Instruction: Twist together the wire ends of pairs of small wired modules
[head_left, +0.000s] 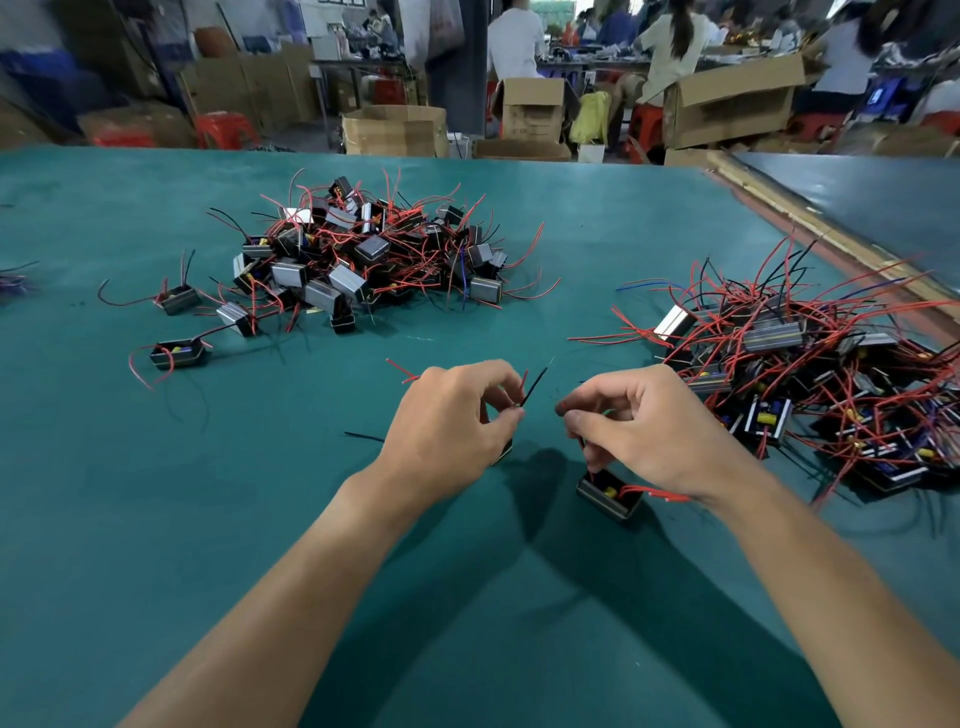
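The left hand (452, 415) pinches a black wire (535, 384) with its fingers curled tight; the wire end sticks up. The right hand (639, 426) curls its fingers too and pinches a thin wire (586, 457) (hard to see) that runs down to a small black module (605, 493) on the green worktop (311, 493); two big piles of modules lie behind, a far pile (363, 249) and a right pile (805, 364).

- The table (156, 519) is covered in plain teal.
- Black-and-grey modules with red and black wires are seen in the far pile (363, 254).
- A yellow part (612, 491) is shown in the black near module (597, 492).
- The pinched wire (535, 387) is coloured black.
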